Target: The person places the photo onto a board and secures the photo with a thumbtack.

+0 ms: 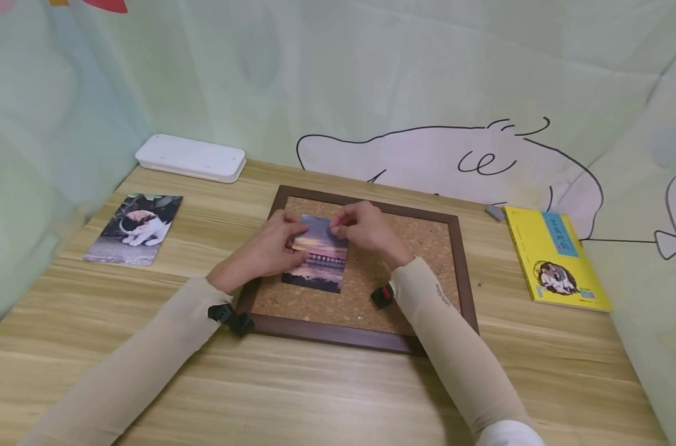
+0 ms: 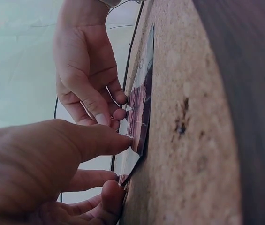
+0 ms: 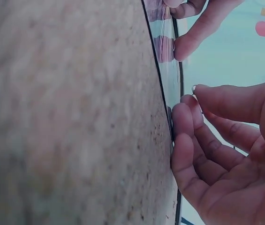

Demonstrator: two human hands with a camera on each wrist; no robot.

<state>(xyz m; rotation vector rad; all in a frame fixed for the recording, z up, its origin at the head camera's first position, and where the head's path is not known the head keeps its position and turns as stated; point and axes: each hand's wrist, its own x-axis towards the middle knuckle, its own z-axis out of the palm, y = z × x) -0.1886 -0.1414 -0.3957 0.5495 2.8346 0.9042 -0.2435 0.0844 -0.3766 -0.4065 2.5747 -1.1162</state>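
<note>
A brown-framed cork board (image 1: 410, 272) lies on the wooden table, with a sunset photo (image 1: 321, 272) on its left half. My left hand (image 1: 265, 249) holds the photo by its left side, its thumb resting on the printed face in the left wrist view. At the photo's upper right edge, my right hand (image 1: 365, 229) brings thumb and fingertips together. A small shiny pin-like thing (image 3: 194, 88) shows at the right thumb tip; fingers hide most of it. The right hand's other fingers touch the board near the photo's edge.
A cat photo (image 1: 139, 229) lies on the table at left, below a white case (image 1: 190, 157) by the wall. To the right of the board are a yellow book (image 1: 555, 260) and a small grey block (image 1: 494, 214). A patterned cloth wall (image 1: 371, 68) borders the table behind.
</note>
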